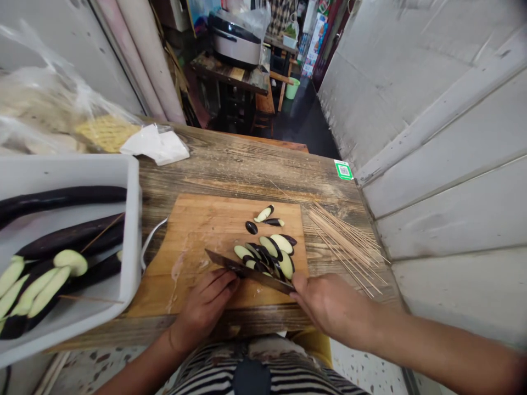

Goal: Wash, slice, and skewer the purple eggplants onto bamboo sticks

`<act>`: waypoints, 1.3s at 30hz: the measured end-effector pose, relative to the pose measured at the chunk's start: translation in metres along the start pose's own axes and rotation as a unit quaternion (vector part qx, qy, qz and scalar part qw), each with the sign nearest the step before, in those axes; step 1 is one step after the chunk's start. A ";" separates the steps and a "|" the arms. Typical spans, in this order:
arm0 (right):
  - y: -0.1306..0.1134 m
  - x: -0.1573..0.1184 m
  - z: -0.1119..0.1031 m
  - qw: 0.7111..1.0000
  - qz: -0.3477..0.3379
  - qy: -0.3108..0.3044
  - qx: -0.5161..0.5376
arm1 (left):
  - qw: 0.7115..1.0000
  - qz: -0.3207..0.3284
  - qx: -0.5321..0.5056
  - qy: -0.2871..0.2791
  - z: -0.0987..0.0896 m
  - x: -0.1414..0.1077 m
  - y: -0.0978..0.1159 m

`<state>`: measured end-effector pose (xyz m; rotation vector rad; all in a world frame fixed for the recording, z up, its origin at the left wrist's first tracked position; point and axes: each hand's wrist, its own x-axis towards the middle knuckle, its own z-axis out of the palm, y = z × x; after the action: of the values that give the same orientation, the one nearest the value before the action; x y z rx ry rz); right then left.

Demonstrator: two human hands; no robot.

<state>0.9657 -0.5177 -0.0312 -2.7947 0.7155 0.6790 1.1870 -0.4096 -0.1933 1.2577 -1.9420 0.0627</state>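
My right hand [329, 299] is wrapped round the handle end of a kitchen knife [255, 274], whose dark blade slants up to the left across a wooden cutting board [197, 219]. Behind the blade lies a heap of eggplant slices [269, 252], pale inside with black skin. A few loose eggplant pieces [264, 214] rest farther back on the board. On the near side of the blade, my left hand [209, 302] has its fingers curled together on a dark eggplant piece, mostly hidden by the fingers. Its fingertips are close against the blade.
At left stands a white plastic bin [134, 230] with whole and cut eggplants [69, 241]. Behind it are clear bags [102, 129] and white tissue [154, 144]. Thin wooden skewers [346, 241] lie right of the board, beside a white wall [432, 137]. A rice cooker [234, 41] stands beyond.
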 end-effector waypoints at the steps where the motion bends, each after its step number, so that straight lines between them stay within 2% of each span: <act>1: -0.002 0.001 0.003 1.000 -0.004 0.003 0.001 | 1.000 0.004 -0.002 0.000 0.000 0.000 0.000; 6: -0.021 0.024 0.016 1.000 0.018 0.025 0.004 | 1.000 0.020 -0.003 -0.002 -0.002 0.001 -0.005; 9: -0.029 0.031 0.024 0.998 0.025 0.048 0.015 | 1.000 -0.003 0.009 -0.020 -0.002 -0.002 -0.008; 13: -0.033 0.011 0.035 0.999 0.022 0.022 0.006 | 0.999 -0.016 0.010 -0.029 -0.002 -0.006 -0.007; 17: -0.025 -0.010 0.041 0.999 0.033 0.005 0.000 | 0.998 -0.041 0.043 0.014 0.001 -0.004 -0.001; 19: -0.015 -0.010 0.037 0.999 0.042 0.027 0.013 | 0.997 -0.055 0.058 0.022 0.005 0.001 0.002; 22: 0.003 -0.001 0.027 0.997 0.053 0.059 0.022 | 0.996 -0.060 0.071 0.004 0.014 0.016 0.003; 26: 0.020 0.011 0.012 0.989 0.064 0.112 0.066 | 0.994 -0.053 0.091 0.014 0.025 0.042 -0.007; 30: 0.022 0.006 0.001 0.967 0.086 0.195 0.137 | 0.992 -0.085 0.083 0.044 0.021 0.052 -0.017; 35: 0.008 -0.007 -0.004 0.955 0.153 0.242 0.077 | 0.987 -0.111 0.101 0.059 0.000 0.022 -0.009; 39: -0.016 0.001 -0.005 0.944 0.182 0.251 0.110 | 0.988 -0.117 0.084 0.062 -0.011 -0.014 0.001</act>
<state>0.9763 -0.5055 -0.0260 -2.6563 1.3295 -0.0904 1.1955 -0.3939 -0.1940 1.5487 -1.6994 0.1832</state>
